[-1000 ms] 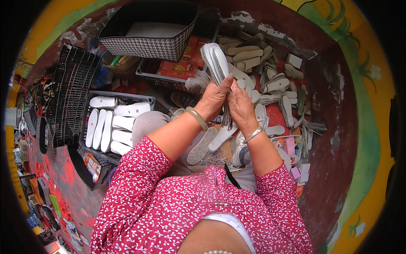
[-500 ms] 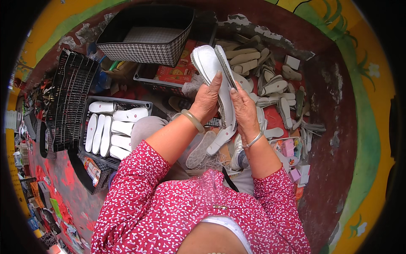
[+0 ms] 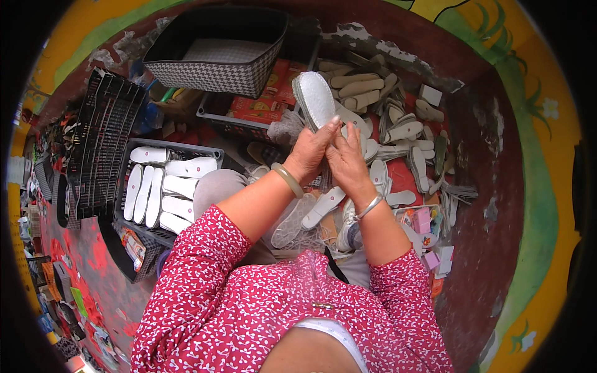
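Note stack of white insoles [image 3: 315, 99] held at its lower end in closed left hand [image 3: 309, 152], with thumb across the near face. Projects upward beyond both hands, leaning slightly left. Locate right hand [image 3: 350, 160] beside left, at the stack's lower right, with fingers raised; cannot tell whether gripping.

White insoles [image 3: 316, 98], white-sprigged red blouse [image 3: 249, 298]

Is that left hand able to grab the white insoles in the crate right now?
Probably not while full: the left hand is holding a stack of soles, and a grey-clad knee hides part of the crate. Most white insoles there lie uncovered, though.
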